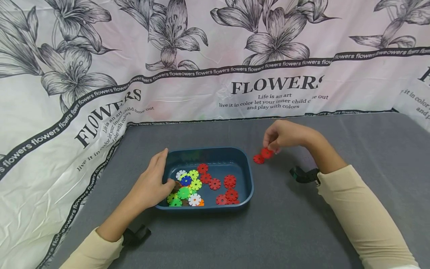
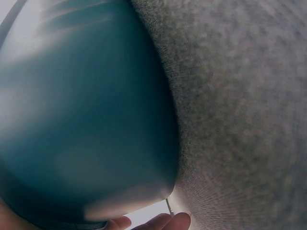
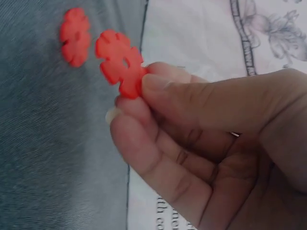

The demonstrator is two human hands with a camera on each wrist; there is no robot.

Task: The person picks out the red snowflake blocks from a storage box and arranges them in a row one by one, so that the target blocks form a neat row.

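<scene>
Thumb and index finger of my right hand (image 1: pixel 283 135) pinch a red notched plastic disc (image 3: pixel 117 60) by its edge, right of the tray. Just beyond it, a second red disc (image 1: pixel 258 159) lies flat on the grey cloth. My left hand (image 1: pixel 151 185) grips the left end of a dark blue tray (image 1: pixel 251 183), thumb over the rim and fingers along the outside. In the left wrist view, the tray's outer wall (image 2: pixel 91 105) fills much of the picture, with fingertips (image 2: pixel 177 221) at the bottom. Part of the tray's left inside is hidden by the left hand.
Inside the tray, mixed discs (image 1: pixel 184 192) in green, yellow, white, blue and other colours cluster at left. Several red discs (image 1: pixel 230 181) lie in its middle and right. Grey cloth (image 1: pixel 215 239) covers the table; a flower-printed sheet (image 1: pixel 201 97) hangs behind.
</scene>
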